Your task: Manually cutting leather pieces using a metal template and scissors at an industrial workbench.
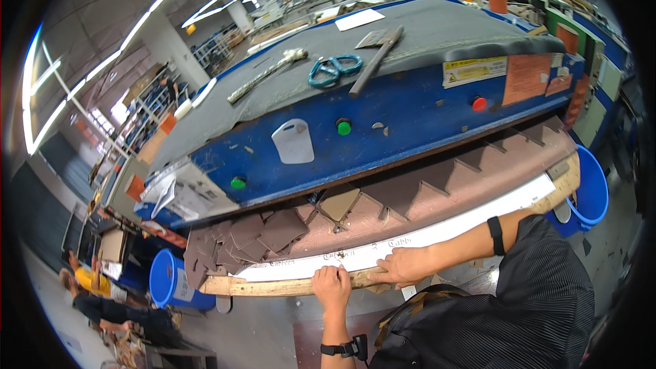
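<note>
A long white strip (451, 219) with dark printed lettering lies lengthwise along the near side of a brown-covered shelf. In front of it runs a worn wooden rail (273, 288). My left hand (332, 288) is closed over this rail, its curled fingers at the strip's near edge. Just right of it, my right hand (404, 266) lies palm down across the strip and rail, fingers stretched to the left. Dark brown sheet pieces (263, 236) are heaped on the shelf beyond the strip's left end, and a tan piece (339, 203) lies farther right.
A blue machine (403, 113) with green and red buttons rises behind the shelf. On its grey top lie blue-handled scissors (335, 70), a hammer-like tool (377, 61) and a wrapped rod (268, 75). Blue bins (162, 277) stand at both ends. Other people (102, 307) are at far left.
</note>
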A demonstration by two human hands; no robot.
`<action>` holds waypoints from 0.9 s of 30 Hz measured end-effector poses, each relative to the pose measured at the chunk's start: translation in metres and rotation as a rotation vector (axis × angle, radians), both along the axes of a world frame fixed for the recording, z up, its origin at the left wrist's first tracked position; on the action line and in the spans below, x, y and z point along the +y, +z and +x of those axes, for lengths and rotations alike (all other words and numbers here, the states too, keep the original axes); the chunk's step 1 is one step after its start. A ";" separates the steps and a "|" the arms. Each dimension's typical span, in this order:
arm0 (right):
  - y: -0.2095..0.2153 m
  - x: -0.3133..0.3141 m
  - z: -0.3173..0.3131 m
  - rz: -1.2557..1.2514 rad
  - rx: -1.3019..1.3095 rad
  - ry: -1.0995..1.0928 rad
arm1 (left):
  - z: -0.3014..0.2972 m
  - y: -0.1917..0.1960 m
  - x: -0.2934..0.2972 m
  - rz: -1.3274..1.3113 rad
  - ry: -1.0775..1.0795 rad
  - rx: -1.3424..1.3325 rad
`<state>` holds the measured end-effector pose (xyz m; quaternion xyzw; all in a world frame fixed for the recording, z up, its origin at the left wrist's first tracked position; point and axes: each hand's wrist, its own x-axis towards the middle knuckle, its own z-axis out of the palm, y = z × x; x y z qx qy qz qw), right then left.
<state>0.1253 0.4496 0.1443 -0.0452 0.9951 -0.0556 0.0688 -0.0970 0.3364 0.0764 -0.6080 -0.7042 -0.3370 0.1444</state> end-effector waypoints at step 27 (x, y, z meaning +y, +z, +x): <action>0.061 0.155 0.146 0.325 1.572 -1.210 | -0.132 0.169 0.126 -0.052 -0.110 0.065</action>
